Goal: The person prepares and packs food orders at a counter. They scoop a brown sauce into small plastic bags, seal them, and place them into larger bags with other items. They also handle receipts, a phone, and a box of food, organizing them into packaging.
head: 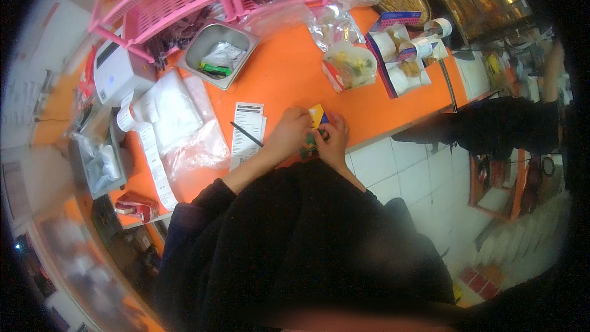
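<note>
Close to my body, at the front edge of the orange counter (286,80), both my hands grip a small yellow, blue and green packet (317,115). My left hand (292,130) covers its left side. Fingers of my right hand (336,136) press on it from the right, and much of the packet is hidden. Left of my hands lie printed paper slips (248,124) that bear writing, with a black pen (246,133) across them. Farther back stands an open carton (351,68) holding what looks like food in pale paper.
A steel pan (219,53) holds small packets. Pink plastic racks (179,2) stand behind it. At left are a white printer (117,74) with a long paper strip (156,170) and clear plastic bags (173,106). Paper-lined food boxes (405,74) and another person's dark sleeve (502,124) are at right.
</note>
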{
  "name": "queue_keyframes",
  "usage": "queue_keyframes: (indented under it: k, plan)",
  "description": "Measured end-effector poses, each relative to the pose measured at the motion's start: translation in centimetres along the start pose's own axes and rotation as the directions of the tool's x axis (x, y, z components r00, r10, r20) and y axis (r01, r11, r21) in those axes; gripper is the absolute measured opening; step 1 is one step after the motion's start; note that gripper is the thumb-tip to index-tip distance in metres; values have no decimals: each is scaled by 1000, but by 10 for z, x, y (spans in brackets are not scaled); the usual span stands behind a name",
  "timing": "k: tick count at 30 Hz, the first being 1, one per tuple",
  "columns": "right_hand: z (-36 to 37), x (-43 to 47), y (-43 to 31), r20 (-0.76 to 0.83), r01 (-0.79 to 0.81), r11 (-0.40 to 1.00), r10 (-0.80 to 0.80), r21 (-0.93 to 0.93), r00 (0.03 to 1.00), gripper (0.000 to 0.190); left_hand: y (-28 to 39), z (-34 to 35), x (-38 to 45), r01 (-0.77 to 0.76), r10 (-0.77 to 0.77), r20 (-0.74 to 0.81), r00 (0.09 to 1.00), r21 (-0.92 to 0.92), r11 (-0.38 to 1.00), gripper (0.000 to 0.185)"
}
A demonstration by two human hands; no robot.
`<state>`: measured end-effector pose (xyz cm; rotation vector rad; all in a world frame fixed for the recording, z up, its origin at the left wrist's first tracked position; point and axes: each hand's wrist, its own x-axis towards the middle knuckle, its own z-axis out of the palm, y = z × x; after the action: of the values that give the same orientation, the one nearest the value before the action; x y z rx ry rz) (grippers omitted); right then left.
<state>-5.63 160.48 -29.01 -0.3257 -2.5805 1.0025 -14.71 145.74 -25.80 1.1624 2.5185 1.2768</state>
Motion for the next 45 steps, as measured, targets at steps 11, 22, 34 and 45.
queue_keyframes:
  k: [11,22,34,45]
  plan:
    - [-6,-9,-8,-48,155,979,-163,-133,986,21,3,11,-5,66,-64,-87,994,21,998,12]
    - [-50,93,-22,-152,206,939,-254,-277,955,26,0,3,-17,-136,37,222,974,452,882,81]
    - [-45,15,15,113,383,834,-369,-397,922,31,-22,-17,11,6,-12,-50,999,-106,994,85]
    - [-31,-35,33,-12,307,924,-313,227,950,72,-7,25,-32,278,-273,54,961,-215,936,121]
